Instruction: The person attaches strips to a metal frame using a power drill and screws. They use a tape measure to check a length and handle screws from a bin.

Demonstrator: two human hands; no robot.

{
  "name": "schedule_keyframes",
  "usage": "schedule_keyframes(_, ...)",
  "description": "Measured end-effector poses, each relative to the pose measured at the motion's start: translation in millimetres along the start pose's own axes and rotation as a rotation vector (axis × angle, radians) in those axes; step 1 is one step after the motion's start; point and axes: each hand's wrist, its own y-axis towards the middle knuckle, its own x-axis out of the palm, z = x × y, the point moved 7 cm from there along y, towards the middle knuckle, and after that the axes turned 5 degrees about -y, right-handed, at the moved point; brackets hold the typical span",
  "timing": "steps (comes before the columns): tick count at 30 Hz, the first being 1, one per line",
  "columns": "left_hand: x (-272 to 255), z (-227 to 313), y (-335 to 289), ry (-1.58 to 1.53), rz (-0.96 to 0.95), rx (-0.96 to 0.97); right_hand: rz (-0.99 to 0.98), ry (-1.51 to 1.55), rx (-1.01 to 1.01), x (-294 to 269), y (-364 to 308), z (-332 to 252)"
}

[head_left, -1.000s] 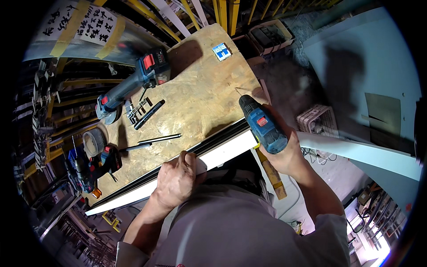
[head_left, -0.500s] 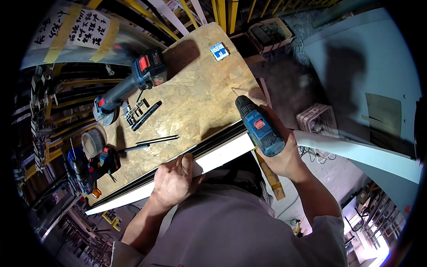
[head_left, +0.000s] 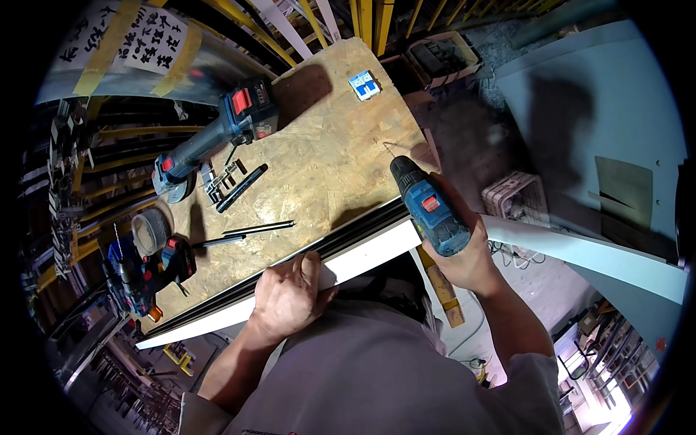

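My drill point(head_left: 435, 226) looks matt plastic, the white profile point(head_left: 373, 254) smooth, my counter point(head_left: 326, 156) rough pressed wood, my shirt point(head_left: 384, 370) cloth.

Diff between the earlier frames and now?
Only a slight shift of the whole view; any small turn of the white-faced profile is too slight to tell. Nothing was taken hold of or let go. Unchanged: left hand on the profile, right hand holding the blue drill, grinder and small blue-and-white box lying on the worktable.
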Motion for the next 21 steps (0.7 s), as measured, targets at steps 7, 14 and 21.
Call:
schedule_keyframes(7,1,0,0,-0.019,0.037,0.04,0.013,-0.029,0.006,1,-1,0)
schedule_keyframes(14,5,-4,-2,-0.053,-0.014,-0.011,0.033,-0.09,0.009,0,-3,-3)
schedule_keyframes(21,5,-4,-4,-0.047,0.071,0.027,0.133,-0.129,0.171,-41,-62,-59)
